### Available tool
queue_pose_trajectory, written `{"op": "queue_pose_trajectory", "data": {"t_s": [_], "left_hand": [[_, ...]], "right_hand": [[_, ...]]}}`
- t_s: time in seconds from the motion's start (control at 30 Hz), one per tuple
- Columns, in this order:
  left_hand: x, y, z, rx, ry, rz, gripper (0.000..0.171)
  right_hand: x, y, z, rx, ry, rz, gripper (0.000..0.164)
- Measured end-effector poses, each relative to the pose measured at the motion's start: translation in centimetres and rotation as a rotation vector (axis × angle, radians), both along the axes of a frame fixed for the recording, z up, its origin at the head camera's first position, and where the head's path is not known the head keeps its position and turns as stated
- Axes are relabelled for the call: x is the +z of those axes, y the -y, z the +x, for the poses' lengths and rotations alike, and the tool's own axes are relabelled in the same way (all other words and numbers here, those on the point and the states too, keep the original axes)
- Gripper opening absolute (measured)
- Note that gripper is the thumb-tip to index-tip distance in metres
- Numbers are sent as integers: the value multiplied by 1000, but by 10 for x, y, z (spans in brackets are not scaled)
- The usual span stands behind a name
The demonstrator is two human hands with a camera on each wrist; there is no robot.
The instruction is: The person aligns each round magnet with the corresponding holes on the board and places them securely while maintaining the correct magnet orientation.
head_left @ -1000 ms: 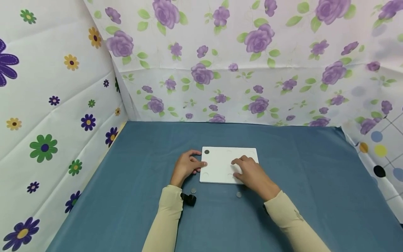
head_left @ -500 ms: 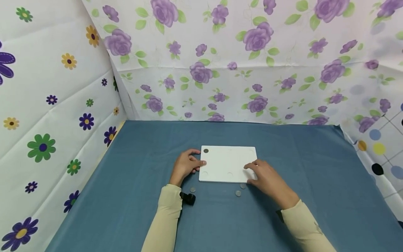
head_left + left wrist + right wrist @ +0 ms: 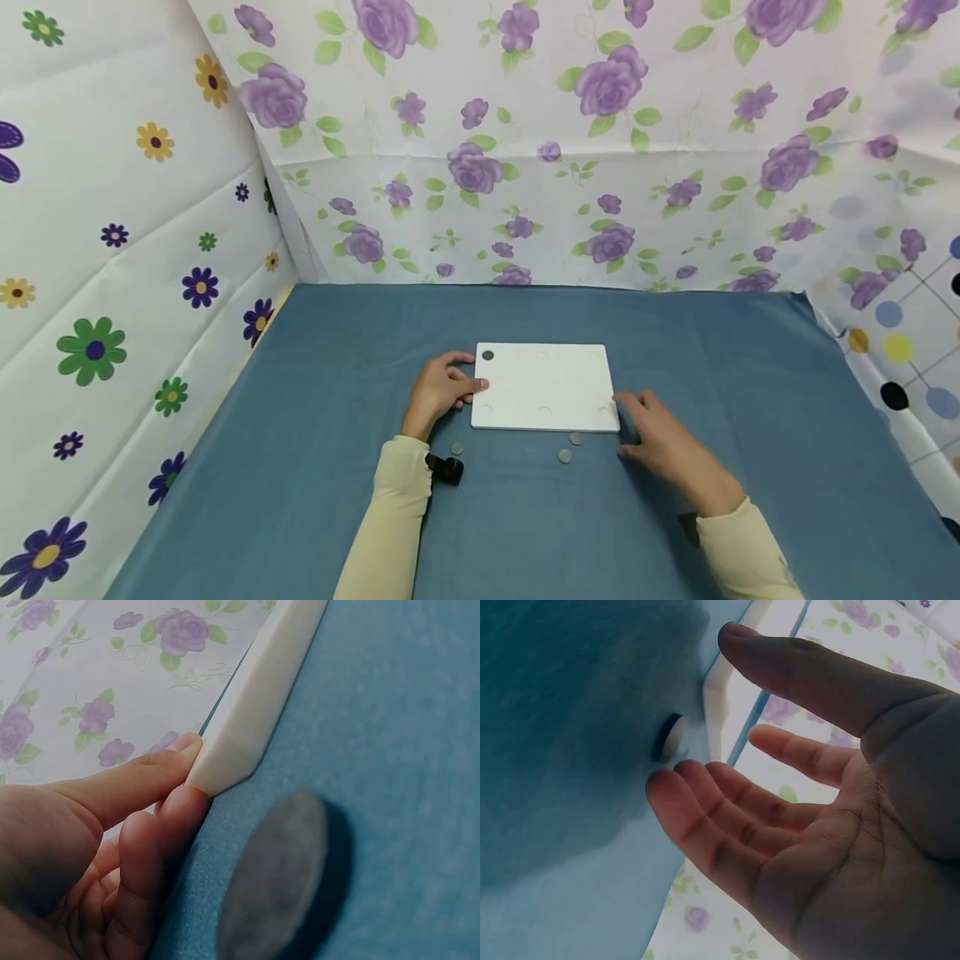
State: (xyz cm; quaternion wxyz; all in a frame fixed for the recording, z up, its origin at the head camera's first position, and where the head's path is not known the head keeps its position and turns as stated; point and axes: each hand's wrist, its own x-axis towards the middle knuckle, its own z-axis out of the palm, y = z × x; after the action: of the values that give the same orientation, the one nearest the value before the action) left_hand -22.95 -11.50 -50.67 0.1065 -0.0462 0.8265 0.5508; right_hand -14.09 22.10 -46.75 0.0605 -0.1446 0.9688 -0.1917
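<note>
A white board [image 3: 547, 387] with several shallow round recesses lies flat on the blue cloth. In its far left recess sits a dark disc [image 3: 488, 356]. My left hand [image 3: 437, 392] pinches the board's left edge, thumb on top; the left wrist view shows the thumb [image 3: 176, 754] at the board's edge. Beyond the right edge, my right hand [image 3: 671, 450] holds nothing, its fingers spread and slightly bent. Two grey discs, one [image 3: 576, 438] against the front edge and one [image 3: 565, 457] just nearer, lie on the cloth. The right wrist view has a disc [image 3: 673, 739] near the fingertips.
Another grey disc [image 3: 457, 448] lies on the cloth beside the left wrist, large in the left wrist view as a dark disc [image 3: 277, 877]. The blue cloth [image 3: 750, 375] covers the table. Flowered sheets [image 3: 450, 100] hang behind and at the sides.
My right hand has moved right, off the board and past its right edge, revealing a disc by the front edge and the near right recess. My left hand has kept its grip.
</note>
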Motion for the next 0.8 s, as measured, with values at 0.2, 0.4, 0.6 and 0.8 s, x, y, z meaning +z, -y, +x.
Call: {"op": "queue_pose_trajectory", "data": {"t_s": [0.2,0.4,0.6,0.8], "left_hand": [[0,2,0,5,3,0,52],[2,0,0,9,5,-7,52],[1,-1,0,9,6,-18,51],[2,-1,1,9,10,-8,51]], "right_hand": [[-3,-7,5,-10,-3,9,50],[-8,-16,4,-35,-6,-22,34],[-16,-22,3,-80,-26,-46,28],[-19,-25,5,-126,-29,-93,21]]}}
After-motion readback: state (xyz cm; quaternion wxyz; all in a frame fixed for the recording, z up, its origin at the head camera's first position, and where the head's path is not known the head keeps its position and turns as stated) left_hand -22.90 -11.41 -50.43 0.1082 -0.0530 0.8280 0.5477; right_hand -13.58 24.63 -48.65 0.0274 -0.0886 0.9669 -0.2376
